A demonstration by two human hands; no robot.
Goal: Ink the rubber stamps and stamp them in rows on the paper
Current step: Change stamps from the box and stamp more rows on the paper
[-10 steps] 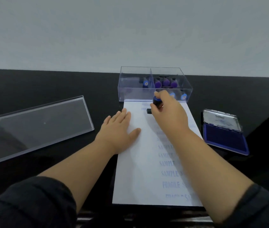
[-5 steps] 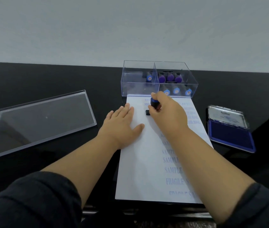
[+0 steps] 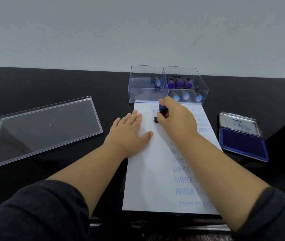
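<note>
Black tabletop [image 3: 51, 84] against a plain pale wall [image 3: 138, 32]. White paper sheet [image 3: 148, 171] lies lengthwise in front of the person, far edge touching a clear plastic box [image 3: 148, 94].

Right hand [image 3: 178, 122]: fingers curled round the blue-topped handle of a rubber stamp [image 3: 162, 110], held upright, its black base down on the paper near the far left corner. Just beyond the stamp, two faint blue "FRA…" prints, partly hidden by the hand.

Left hand [image 3: 129, 133]: flat, fingers straight and together, thumb out, palm pressing the sheet's left edge, just left of the stamp.

Prints on the paper: "AIR MAIL" rows along the far right side; a column of "SAMPLE" down the middle, partly under the right forearm; "FRAGILE" at the near end beside more "SAMPLE".

Box is divided into two compartments. Left one holds a single blue-capped stamp [image 3: 157, 83]. Right one holds three purple-topped stamps [image 3: 179, 83] at the back and three blue-capped ones [image 3: 186, 97] at the front.

Box lid [image 3: 42, 129], clear, lies on the table well left of the paper. Ink pad [image 3: 242, 146], open, dark blue, sits right of the paper, its metal cover [image 3: 237, 123] tilted back.

Dark sleeves [image 3: 34, 214] on both arms, pushed up the forearms.
</note>
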